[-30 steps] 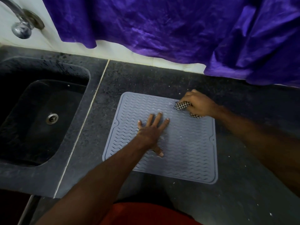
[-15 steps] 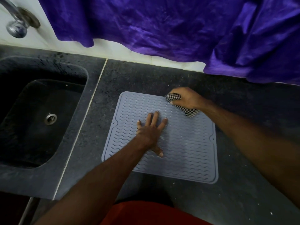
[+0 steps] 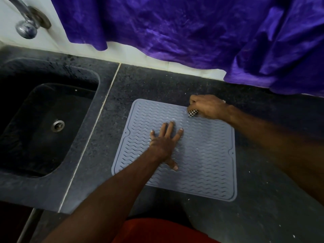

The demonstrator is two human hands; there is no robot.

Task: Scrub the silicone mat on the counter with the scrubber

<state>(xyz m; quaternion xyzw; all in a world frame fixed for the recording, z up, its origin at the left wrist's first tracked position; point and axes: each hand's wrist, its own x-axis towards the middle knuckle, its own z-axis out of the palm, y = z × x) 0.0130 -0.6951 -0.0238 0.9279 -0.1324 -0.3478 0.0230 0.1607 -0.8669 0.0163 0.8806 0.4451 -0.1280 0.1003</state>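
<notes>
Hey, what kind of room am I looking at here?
Most likely a kitchen: a dark stone counter with a sunken black sink, a chrome wall tap, and a grey ribbed silicone mat.

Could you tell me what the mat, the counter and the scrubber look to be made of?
The mat looks like soft grey silicone or rubber: matte, moulded wavy ridges, raised rim. The counter seems polished dark stone, finely speckled, with a pale seam. The scrubber, mostly hidden in the right hand, shows a black-and-white checked weave, probably fabric.
</notes>
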